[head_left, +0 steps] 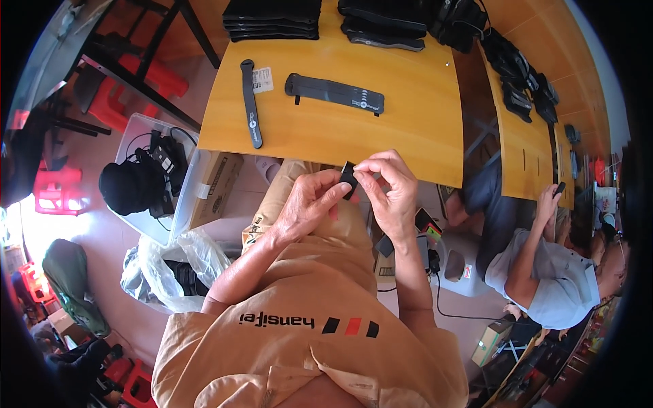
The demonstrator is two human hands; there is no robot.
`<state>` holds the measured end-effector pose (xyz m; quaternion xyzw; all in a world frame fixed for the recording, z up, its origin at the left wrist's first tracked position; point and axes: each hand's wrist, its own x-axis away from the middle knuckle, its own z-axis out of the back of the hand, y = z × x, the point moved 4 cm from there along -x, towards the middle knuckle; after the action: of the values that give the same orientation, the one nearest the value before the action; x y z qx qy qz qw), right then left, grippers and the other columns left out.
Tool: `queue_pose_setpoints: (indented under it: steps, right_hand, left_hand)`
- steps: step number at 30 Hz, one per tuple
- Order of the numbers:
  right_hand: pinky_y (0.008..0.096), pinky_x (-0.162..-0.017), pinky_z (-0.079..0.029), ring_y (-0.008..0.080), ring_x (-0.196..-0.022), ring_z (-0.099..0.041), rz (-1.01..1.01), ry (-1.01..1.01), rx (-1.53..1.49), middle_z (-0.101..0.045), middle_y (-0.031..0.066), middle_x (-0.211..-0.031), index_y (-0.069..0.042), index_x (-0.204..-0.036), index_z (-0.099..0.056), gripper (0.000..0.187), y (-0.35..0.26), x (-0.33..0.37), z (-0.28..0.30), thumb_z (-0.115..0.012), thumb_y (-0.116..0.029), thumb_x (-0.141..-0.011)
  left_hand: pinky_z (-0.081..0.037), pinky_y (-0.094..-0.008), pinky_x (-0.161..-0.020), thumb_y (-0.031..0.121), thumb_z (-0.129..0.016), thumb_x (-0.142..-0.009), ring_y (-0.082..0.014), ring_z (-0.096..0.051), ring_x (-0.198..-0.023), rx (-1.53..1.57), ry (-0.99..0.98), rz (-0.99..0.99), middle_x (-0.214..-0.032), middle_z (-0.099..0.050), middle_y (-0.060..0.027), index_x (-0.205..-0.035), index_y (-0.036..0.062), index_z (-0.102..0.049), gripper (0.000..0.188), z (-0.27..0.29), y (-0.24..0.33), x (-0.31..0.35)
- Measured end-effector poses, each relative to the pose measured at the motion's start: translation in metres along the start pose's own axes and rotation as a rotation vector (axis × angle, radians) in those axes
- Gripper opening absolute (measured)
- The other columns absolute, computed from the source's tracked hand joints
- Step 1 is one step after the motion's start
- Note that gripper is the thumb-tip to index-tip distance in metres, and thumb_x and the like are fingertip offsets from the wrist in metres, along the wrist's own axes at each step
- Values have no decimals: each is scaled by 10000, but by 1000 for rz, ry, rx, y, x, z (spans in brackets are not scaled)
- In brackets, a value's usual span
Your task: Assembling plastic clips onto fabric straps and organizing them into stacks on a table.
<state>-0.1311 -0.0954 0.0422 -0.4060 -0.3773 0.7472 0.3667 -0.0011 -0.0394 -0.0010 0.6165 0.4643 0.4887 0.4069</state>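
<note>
Just off the near edge of the yellow table, both my hands meet over my lap around a small black flat piece (349, 178), perhaps a strap end. My left hand (306, 207) pinches its lower side between thumb and fingers. My right hand (389, 187) grips its upper right side with thumb and fingertip. Fingers cover part of the piece, so its full shape is hidden. On the table beyond lie a narrow dark grey strap (252, 105) and a wider dark grey band (333, 93). A small white printed label (262, 79) sits beside the narrow strap.
Stacks of black folded goods (272, 19) line the far side of the yellow table (408, 143). At left stand a plastic bin (185, 204) with black items and a clear plastic bag (153, 272). A co-worker (544, 272) sits at the right by another table.
</note>
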Motion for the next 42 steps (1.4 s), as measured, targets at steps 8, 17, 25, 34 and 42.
queue_pose_setpoints:
  steps: [8, 17, 25, 34, 42]
  right_hand:
    - [278, -576, -455, 180, -654, -561, 21, 63, 108, -538, 78, -782, -9, -832, -596, 93, -2, 7, -5, -641, 47, -774]
    - [267, -568, -459, 172, -647, -568, 23, 65, 90, -555, 77, -765, -2, -819, -617, 82, 2, 9, -4, -650, 50, -766]
    - [224, -560, -439, 110, -653, -550, -101, 41, -44, -562, 55, -779, 11, -824, -630, 77, 8, 19, -3, -673, 34, -765]
    - [227, -576, -485, 116, -698, -581, -177, 65, -172, -565, 51, -804, 1, -981, -642, 158, 14, 20, 5, -616, 14, -826]
    - [218, -558, -477, 112, -707, -581, -167, -16, -95, -561, 55, -840, 0, -1028, -609, 205, 14, 15, 3, -617, -14, -823]
  left_hand:
    - [-410, -310, -482, 154, -605, -833, -203, -550, -474, -458, 227, -153, -592, -610, -104, -810, 2, -607, 154, 6, 11, 2]
    - [-453, -312, -528, 183, -600, -822, -232, -613, -526, -427, 257, -120, -601, -628, -108, -823, 5, -625, 180, 8, 7, 2]
    - [-456, -327, -530, 199, -597, -822, -244, -614, -533, -449, 249, -94, -594, -625, -106, -783, 12, -616, 192, 8, 6, 6]
    - [-423, -313, -507, 215, -595, -828, -199, -574, -498, -407, 245, -73, -574, -610, -84, -759, 10, -611, 216, 12, -1, 5]
    - [-402, -302, -490, 218, -597, -830, -162, -536, -483, -383, 242, -60, -573, -601, -79, -771, 13, -622, 215, 13, -8, 4]
